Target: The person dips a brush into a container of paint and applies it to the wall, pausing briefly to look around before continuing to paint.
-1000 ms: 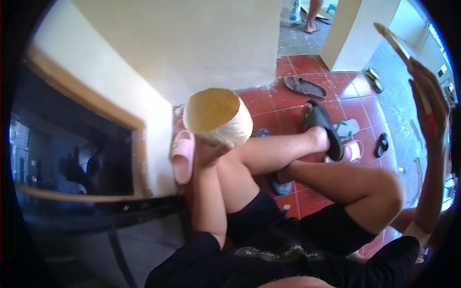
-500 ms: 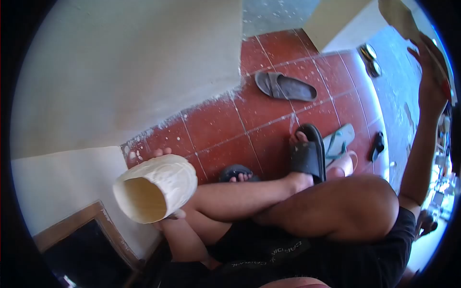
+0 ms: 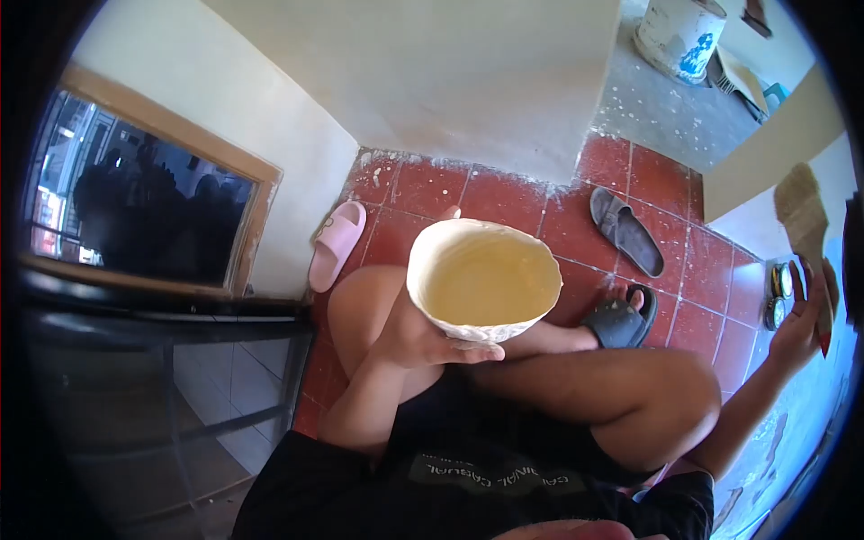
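Note:
My left hand (image 3: 421,335) is wrapped round a paint-crusted white tub (image 3: 432,261) with an uneven rim, held above my lap. A smooth pale yellow surface, apparently paint, shows inside it. At the far right, my right hand (image 3: 796,328) grips a paintbrush (image 3: 801,202) with a wide beige bristle head pointing up and a red handle end pointing down. The brush is well apart from the tub, near the pale wall edge. Some fingers of each hand are hidden by what they hold.
A pink slide (image 3: 338,245) and a grey sandal (image 3: 625,232) lie on the red tiles (image 3: 504,193). A paint-stained bucket (image 3: 679,40) stands at the upper right, with small tins (image 3: 778,297) below. A wood-framed dark pane (image 3: 265,193) and a black metal frame (image 3: 108,333) are on the left.
My view has swung left. The tub now shows more of its inside and sits nearer the middle of the view. The brush appears lower at the right, still in my right hand.

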Motion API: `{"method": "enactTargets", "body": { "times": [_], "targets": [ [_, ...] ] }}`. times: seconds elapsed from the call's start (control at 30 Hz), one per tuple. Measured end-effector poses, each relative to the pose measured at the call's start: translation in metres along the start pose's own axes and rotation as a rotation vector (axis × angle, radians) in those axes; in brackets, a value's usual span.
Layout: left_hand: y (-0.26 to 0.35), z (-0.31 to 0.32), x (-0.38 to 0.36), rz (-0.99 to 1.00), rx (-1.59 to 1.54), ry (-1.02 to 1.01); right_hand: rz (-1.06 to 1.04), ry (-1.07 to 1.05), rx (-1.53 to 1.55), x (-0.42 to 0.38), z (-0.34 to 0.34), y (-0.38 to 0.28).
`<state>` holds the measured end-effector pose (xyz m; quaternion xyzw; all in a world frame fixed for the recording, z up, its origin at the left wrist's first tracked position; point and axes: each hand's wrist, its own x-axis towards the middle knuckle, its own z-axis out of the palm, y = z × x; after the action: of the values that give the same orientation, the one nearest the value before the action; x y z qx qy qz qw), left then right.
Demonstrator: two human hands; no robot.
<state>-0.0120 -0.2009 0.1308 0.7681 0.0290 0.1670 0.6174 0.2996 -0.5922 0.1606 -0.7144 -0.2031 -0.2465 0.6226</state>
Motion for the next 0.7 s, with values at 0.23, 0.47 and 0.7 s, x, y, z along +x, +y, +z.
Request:
{"method": "enactTargets", "body": {
  "times": [0.23, 0.47, 0.7],
  "targets": [
    [0.058, 0.077, 0.017, 0.076, 0.024, -0.002, 0.009, -0.1, 0.142, 0.02, -0.011, -0.035],
    [0.091, 0.135, 0.065, 0.325, 0.163, 0.015, 0.001, -0.169, 0.276, 0.042, -0.014, -0.037],
    [0.094, 0.192, 0.123, 0.213, 0.055, -0.189, 0.223, -0.056, 0.332, 0.033, -0.028, 0.02]
  ]
}}
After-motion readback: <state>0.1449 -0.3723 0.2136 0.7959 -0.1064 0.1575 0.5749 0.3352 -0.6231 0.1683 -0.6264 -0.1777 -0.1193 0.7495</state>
